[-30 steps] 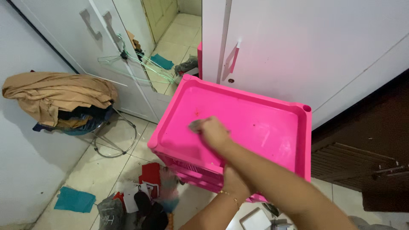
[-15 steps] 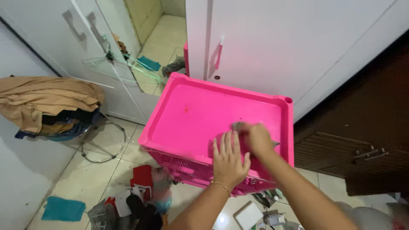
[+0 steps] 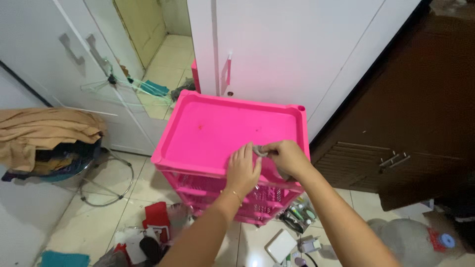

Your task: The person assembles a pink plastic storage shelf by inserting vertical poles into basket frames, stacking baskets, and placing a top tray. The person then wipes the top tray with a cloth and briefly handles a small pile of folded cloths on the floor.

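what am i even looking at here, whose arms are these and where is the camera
The camera is worn on a person's head and looks down, so the two bare arms coming in from the bottom are that person's own. There is only this one view.

In front of them stands a bright pink plastic drawer unit with a flat tray-like top, beside a white cupboard. The left hand, with a thin bracelet at the wrist, rests flat on the near edge of the pink top. The right hand pinches a small grey cloth against that top.

On the tiled floor lie scattered items, and to the left a pile of clothes sits on a wire-legged stand. Green hangers hang on a cupboard handle behind.
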